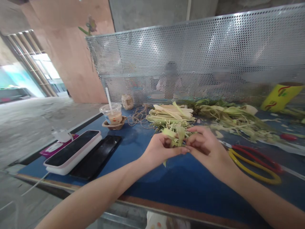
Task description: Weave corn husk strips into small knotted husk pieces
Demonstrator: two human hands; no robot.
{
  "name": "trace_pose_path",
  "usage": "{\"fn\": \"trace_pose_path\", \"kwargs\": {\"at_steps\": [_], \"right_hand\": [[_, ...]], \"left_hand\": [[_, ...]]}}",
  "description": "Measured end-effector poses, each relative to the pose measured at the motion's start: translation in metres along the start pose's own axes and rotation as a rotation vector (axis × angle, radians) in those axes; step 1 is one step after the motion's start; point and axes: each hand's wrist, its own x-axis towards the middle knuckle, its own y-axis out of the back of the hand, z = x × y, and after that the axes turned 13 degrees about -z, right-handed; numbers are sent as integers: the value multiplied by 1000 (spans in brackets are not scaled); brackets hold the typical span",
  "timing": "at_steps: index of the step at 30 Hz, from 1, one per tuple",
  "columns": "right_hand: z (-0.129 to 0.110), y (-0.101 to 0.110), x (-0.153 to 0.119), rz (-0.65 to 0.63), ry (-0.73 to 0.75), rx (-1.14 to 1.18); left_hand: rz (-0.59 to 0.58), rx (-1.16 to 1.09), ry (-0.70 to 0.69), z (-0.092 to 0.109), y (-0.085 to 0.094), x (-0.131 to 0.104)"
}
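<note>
Centrally, husk strips point(181, 135), clasped in left hand point(157, 147); right hand point(207, 147) half-curled alongside, grip unclear

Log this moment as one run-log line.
left hand: holding leaf strips; right hand: at leaf strips; beyond hands: pale strip pile; left side: drink cup; surface: blue table

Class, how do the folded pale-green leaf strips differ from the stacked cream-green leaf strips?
The folded pale-green leaf strips curl in the left hand; the stacked cream-green leaf strips lie straighter on the blue table. The folded strips form a smaller bunch than the stacked strips. Both show green.
</note>
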Motion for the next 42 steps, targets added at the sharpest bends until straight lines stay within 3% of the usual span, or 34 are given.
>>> {"fn": "trace_pose_path", "kwargs": {"at_steps": [9,15,22,29,33,42], "right_hand": [[-7,19,-2,77,-3,-12],[-1,19,1,-302,-150,-21],[3,6,1,-399,-67,43],[4,-8,5,-73,-9,-33],[4,-12,6,-44,-10,-7],[-8,-12,5,43,32,-109]], "left_hand": [[74,-18,16,10,9,-1],[14,-19,36,12,8,0],[43,60,41,11,0,-2],[137,138,-78,6,-5,-2],[154,130,-104,6,-6,-2],[41,-19,-98,4,-8,-4]]}}
